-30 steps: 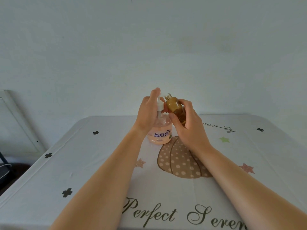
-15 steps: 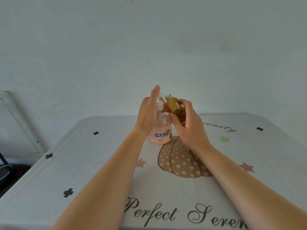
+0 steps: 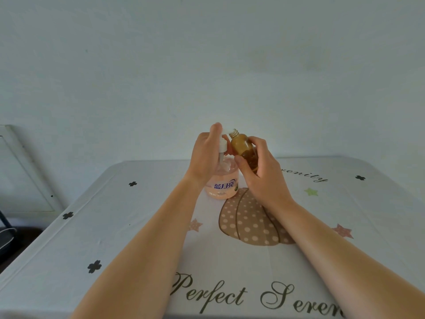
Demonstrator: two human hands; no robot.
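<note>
- A head-worn camera looks down at a table draped in a pale cloth (image 3: 128,229), with two bare forearms reaching forward to the middle of it.
- A pump bottle (image 3: 222,186) of peach-pink liquid stands upright on the cloth near the table's centre, at the upper edge of a brown dotted pumpkin print (image 3: 249,223). It has a blue-lettered label on its front.
- The left hand (image 3: 207,155) is wrapped round the bottle's white pump head (image 3: 222,145), its back facing the camera. The forefinger reaches up over the top of the pump, and the other fingers curl round behind the neck, mostly hidden.
- The right hand (image 3: 262,178) grips a small amber bottle (image 3: 243,149) in the air just to the right of the pump. The thumb lies along the near side and the fingers curl round the far side.
- The amber bottle tilts to the left, and its threaded mouth sits right at the tip of the pump's spout. Whether they touch cannot be told.
- The amber bottle holds a golden-brown fill, and it hangs above the shoulder of the pump bottle, clear of the cloth.
- Dark cursive lettering (image 3: 207,293) runs across the near edge of the cloth, and small clover and star shapes are scattered over it.
- A plain pale wall (image 3: 207,65) rises behind the table, and a light-coloured frame (image 3: 25,171) leans against it at the far left.
</note>
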